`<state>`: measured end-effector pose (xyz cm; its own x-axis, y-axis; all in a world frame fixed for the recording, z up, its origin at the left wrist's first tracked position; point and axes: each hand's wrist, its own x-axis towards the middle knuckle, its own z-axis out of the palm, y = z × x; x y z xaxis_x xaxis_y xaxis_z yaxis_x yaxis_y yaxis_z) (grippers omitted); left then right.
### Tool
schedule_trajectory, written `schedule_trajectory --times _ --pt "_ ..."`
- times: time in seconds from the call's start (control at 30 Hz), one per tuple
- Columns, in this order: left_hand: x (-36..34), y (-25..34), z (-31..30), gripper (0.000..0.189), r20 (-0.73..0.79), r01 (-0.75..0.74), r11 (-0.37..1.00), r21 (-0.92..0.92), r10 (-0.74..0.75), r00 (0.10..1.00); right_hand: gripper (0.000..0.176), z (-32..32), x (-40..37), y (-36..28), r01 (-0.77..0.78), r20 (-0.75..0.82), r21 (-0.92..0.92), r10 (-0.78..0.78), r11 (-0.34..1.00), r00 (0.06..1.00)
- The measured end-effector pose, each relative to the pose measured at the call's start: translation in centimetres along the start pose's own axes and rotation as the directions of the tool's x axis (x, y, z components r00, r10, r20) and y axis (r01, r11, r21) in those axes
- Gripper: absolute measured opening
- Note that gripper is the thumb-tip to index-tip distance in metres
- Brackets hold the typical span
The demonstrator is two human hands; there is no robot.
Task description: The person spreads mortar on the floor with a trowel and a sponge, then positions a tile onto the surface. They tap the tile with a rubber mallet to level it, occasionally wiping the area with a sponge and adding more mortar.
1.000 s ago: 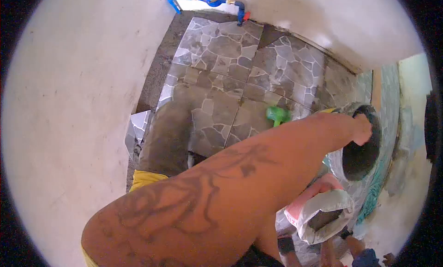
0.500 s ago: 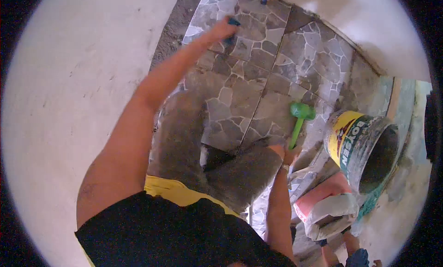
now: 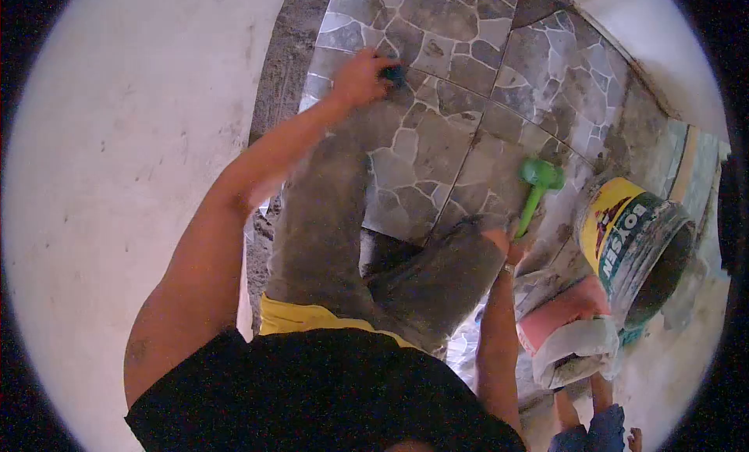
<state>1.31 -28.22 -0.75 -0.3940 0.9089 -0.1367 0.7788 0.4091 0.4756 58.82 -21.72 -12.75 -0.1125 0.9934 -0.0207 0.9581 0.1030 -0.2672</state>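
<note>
My left hand [image 3: 361, 79] is over the stone-pattern floor tiles [image 3: 437, 163], its fingers curled on a small dark teal object [image 3: 392, 75] whose kind I cannot make out. Motion smears this hand a little. Beside my bent knee, my right hand [image 3: 515, 251] is closed round the handle of a green rubber mallet [image 3: 538, 177]. The mallet's head points away from me, over the tiles.
A bucket [image 3: 620, 233] with a yellow label lies tilted on the right, beside an opened red and white sack [image 3: 573, 327]. Rough mortar [image 3: 281, 85] borders the tiles on the left. Another person's legs [image 3: 581, 409] show at lower right.
My left hand has come back toward me across the tiles with the teal object. The view has shifted, and a red and blue item at the top has left it.
</note>
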Motion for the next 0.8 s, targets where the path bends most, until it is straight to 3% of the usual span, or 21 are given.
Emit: schedule_trajectory --times 0.07,0.13,0.23,0.33,0.4,0.53,0.63,0.7,0.77,0.8 --pt "2.3 3.0 3.6 0.045 -0.193 -0.351 0.936 -0.026 0.340 0.920 0.064 0.1 -0.5 -0.7 0.006 0.005 0.018 -0.006 1.000 1.000" --pt "3.5 7.5 4.2 0.046 -0.058 -0.437 0.879 0.192 0.454 0.889 0.064 0.1 -1.6 -1.8 0.019 0.005 -0.013 -0.019 1.000 1.000" --pt "4.2 7.0 4.3 0.040 0.142 -0.406 0.891 0.203 0.383 0.913 0.064 0.1 -2.3 -2.6 0.037 0.020 -0.032 -0.036 0.999 0.999" --pt "2.7 -0.5 4.2 0.038 0.072 -0.451 0.869 0.202 0.446 0.892 0.064 0.1 -1.7 -2.1 0.041 0.020 -0.052 -0.040 0.998 0.999" --pt "2.3 -6.4 2.7 0.039 0.024 -0.385 0.858 0.339 0.402 0.916 0.065 -0.3 -1.4 -2.1 0.031 0.028 -0.075 -0.029 0.997 0.999" --pt "1.9 -9.3 -4.9 0.040 0.173 -0.289 0.823 0.488 0.233 0.957 0.065 -0.6 -0.8 -2.1 0.027 0.035 -0.113 -0.024 0.993 0.999" --pt "6.8 -8.4 -7.8 0.036 0.121 -0.109 0.901 0.420 0.064 0.991 0.065 -0.5 -0.3 -1.6 0.008 0.044 -0.166 -0.001 0.986 0.999" --pt "12.2 -5.7 -7.5 0.032 -0.123 -0.206 0.975 0.082 0.215 0.969 0.065 -0.5 -0.1 -0.9 -0.012 0.054 -0.235 0.026 0.972 0.998" --pt "16.7 -2.0 -6.8 0.034 -0.336 -0.304 0.942 0.143 0.335 0.880 0.066 -0.3 0.2 0.1 -0.014 0.054 -0.304 0.032 0.953 0.998" --pt "19.1 -1.9 -5.8 0.036 -0.305 -0.232 0.962 0.145 0.267 0.914 0.066 -0.1 0.2 0.4 -0.001 0.043 -0.325 0.016 0.946 0.999"
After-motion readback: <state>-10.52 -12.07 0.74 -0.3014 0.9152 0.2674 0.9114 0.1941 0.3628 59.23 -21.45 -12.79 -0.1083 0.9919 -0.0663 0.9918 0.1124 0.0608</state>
